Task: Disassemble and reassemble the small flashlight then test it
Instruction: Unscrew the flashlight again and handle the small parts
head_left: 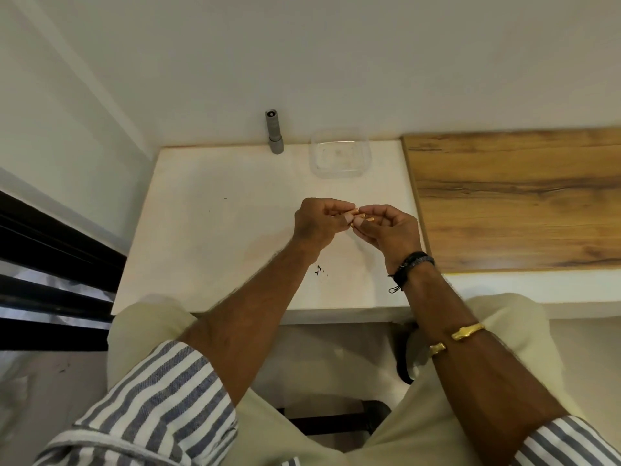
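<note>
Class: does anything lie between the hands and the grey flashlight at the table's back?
Nothing visible: only tabletop lies between the left hand, the right hand and the flashlight; the clear tub stands to its right.

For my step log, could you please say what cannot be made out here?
Small gold-coloured part: head view, mostly covered by fingers of left hand and right hand.
Clear square plastic container: head view, specks inside too faint.
Grey cylindrical flashlight body: head view, top end too small.
</note>
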Tool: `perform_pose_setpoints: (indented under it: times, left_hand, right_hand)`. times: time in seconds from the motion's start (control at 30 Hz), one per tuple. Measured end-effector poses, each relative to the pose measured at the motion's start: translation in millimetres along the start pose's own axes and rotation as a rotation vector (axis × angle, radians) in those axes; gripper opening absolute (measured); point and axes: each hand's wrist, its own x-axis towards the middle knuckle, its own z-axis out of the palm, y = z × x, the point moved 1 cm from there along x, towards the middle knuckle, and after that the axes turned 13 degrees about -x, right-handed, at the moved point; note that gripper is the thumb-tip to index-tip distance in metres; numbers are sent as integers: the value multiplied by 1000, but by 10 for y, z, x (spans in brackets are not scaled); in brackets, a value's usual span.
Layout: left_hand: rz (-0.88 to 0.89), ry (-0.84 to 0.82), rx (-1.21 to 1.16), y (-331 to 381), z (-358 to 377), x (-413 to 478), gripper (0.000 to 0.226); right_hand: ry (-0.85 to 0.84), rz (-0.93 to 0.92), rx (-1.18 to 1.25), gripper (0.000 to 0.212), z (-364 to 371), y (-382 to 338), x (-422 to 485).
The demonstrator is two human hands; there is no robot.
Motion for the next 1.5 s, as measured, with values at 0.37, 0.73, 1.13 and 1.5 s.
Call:
perform_pose_setpoints:
  times: [0.37, 0.73, 1.13, 1.5]
  left_hand:
    - [-84, -128, 8, 362, -254, 360, 21]
    - [-135, 4, -6, 529, -87, 769, 21]
    - [-14, 153, -172, 633, -99, 1328, 33]
    - [168, 373, 214, 552, -223, 1687, 18]
  right_hand:
    - [-114, -97, -131, 33, 98, -315, 306]
    - [23, -51, 3, 21, 288, -467, 702]
    - [26, -48, -85, 13, 403, -971, 1362]
    - [242, 31, -566, 14, 587, -957, 1993]
